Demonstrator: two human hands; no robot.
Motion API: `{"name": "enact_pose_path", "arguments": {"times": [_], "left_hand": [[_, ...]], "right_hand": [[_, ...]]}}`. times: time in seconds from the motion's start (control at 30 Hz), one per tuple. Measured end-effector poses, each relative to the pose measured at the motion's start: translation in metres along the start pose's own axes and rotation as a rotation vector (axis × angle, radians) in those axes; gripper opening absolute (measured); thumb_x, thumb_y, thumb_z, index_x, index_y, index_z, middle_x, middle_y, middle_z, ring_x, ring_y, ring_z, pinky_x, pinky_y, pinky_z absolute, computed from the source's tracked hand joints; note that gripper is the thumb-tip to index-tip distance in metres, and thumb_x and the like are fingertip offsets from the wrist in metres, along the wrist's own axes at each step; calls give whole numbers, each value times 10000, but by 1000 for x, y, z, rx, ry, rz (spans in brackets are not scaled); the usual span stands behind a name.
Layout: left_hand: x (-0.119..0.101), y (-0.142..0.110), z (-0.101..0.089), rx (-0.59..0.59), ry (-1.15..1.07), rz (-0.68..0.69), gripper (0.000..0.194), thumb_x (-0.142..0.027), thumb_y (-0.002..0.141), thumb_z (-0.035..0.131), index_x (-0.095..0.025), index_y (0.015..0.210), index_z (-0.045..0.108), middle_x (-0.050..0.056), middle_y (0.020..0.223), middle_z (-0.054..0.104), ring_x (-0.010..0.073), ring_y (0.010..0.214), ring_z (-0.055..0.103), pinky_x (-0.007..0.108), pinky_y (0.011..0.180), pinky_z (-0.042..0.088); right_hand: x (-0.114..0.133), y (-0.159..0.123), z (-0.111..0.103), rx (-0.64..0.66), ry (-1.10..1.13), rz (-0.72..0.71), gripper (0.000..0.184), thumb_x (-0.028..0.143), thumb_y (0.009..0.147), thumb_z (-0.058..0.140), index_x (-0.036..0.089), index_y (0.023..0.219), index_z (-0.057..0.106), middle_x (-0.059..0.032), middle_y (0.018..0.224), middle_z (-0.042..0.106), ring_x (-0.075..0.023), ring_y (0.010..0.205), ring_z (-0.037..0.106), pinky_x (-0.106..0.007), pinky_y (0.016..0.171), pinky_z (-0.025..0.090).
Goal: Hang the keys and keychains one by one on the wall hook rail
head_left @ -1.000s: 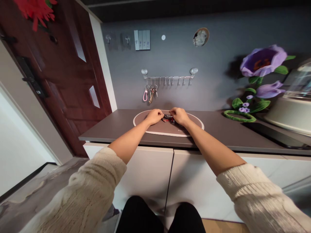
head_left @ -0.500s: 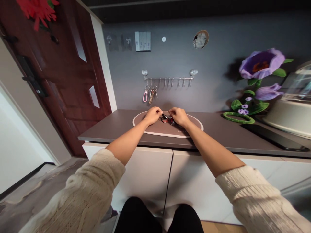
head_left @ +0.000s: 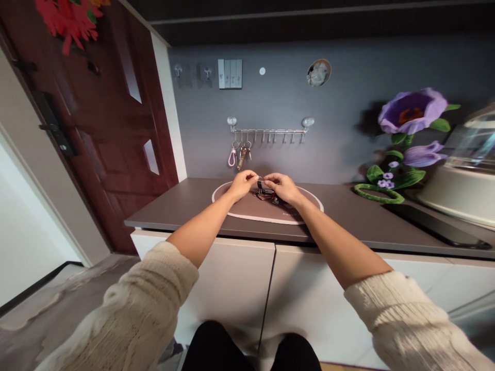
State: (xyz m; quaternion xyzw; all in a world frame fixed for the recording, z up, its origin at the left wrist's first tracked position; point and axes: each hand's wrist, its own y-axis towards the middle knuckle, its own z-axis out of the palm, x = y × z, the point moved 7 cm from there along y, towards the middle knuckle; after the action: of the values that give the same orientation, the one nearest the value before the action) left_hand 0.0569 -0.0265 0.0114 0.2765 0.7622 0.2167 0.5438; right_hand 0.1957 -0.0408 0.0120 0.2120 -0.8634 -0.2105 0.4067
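My left hand (head_left: 244, 184) is closed in a pinch on a small metal key ring (head_left: 260, 179) just above the oval mat. From the other side my right hand (head_left: 283, 187) also pinches at this ring, thumb and forefinger pressed together. A black piece hangs from the ring between the hands. Under the fingers lies a small bunch of dark and red keychain pieces (head_left: 266, 195), partly hidden by my right hand. The brown oval mat (head_left: 263, 213) with a pale rim lies on the counter.
A hook rail (head_left: 270, 131) on the wall carries a pink key loop (head_left: 232, 156) and a brown key holder (head_left: 242, 156) at its left end. On the right stand purple fabric flowers (head_left: 412, 113), a dark flat tray (head_left: 436, 226) and a cream appliance (head_left: 456, 196).
My fingertips have come closer together, and the ring with the black piece now shows raised between them. The view has tilted slightly upward.
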Motion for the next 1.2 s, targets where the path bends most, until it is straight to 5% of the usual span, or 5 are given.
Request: {"name": "enact_pose_path", "arguments": {"times": [0.43, 0.87, 1.2], "left_hand": [[8, 1, 4, 26, -155, -27, 203, -331, 744, 543, -137, 792, 580, 21, 795, 611, 110, 737, 531, 236, 725, 413], [-1, -2, 7, 21, -208, -12, 200, -330, 725, 552, -135, 757, 585, 15, 726, 593, 118, 686, 516, 256, 697, 408], [2, 1, -2, -126, -135, -83, 188, -314, 754, 507, -143, 719, 577, 20, 710, 604, 122, 674, 525, 253, 679, 423]], "right_hand": [[10, -3, 0, 8, 114, -51, 245, 358, 741, 543, 140, 819, 624, -37, 796, 652, -121, 720, 571, -244, 716, 427], [6, 1, -1, -36, 372, 62, 310, 437, 657, 593, 147, 765, 570, 13, 649, 566, -92, 582, 496, -228, 597, 409], [6, 13, -10, -122, 405, 61, 331, 463, 638, 612, 157, 759, 576, -11, 721, 583, -104, 655, 527, -252, 660, 460]]}}
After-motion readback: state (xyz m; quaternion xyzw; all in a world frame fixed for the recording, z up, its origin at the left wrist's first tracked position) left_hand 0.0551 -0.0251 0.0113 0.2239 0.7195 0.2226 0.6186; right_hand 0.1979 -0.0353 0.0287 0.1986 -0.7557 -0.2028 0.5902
